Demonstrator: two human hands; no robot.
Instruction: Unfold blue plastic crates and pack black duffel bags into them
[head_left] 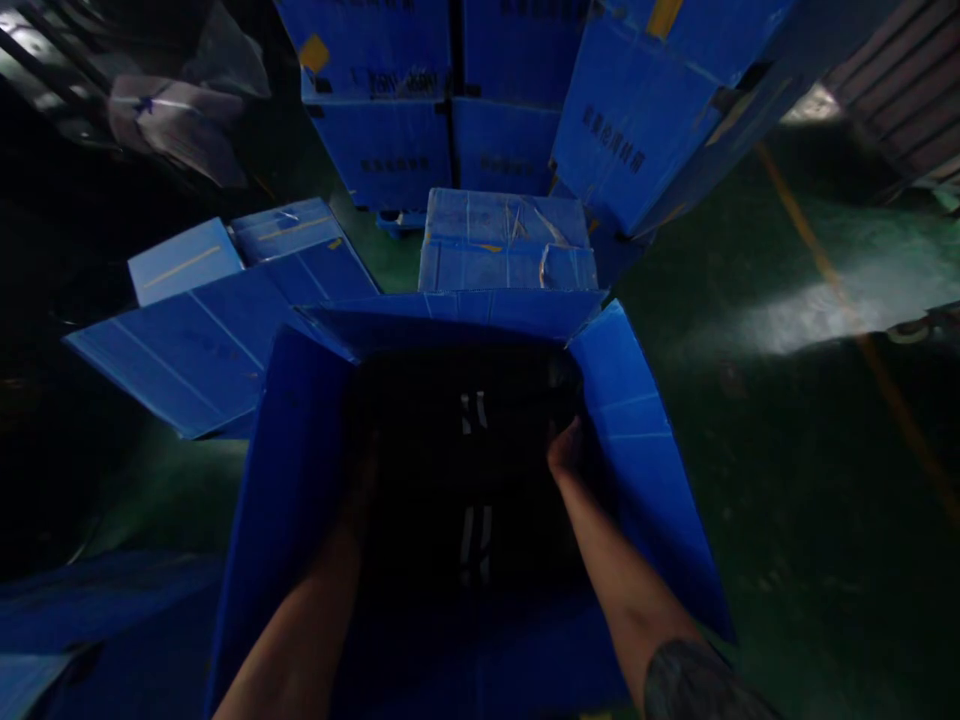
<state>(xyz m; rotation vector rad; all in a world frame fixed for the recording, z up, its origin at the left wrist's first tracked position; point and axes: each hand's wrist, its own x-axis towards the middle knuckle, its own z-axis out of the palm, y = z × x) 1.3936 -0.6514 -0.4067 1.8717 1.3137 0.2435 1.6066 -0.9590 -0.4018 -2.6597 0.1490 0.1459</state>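
Note:
A large open box of blue corrugated sheet (pixel 641 425) stands below me with its flaps raised. Deep in it lie dark, black-looking bundles; the far one (pixel 424 420) and the near one (pixel 427 545) each bear a pair of pale stripes. Their exact kind is lost in the shadow. My right hand (pixel 566 447) is closed on the right side of the far bundle, its fingertips hidden behind it. On the left side, my left hand (pixel 364 485) reaches down beside the bundles, too dark for its fingers to show.
Tall stacks of blue boxes (pixel 510 145) with dark printing rise ahead. A closed, taped box (pixel 506 240) sits just past the open one. Another blue box (pixel 225 330) stands at the left. A yellow line (pixel 825 265) crosses the green floor (pixel 787 480) on the right.

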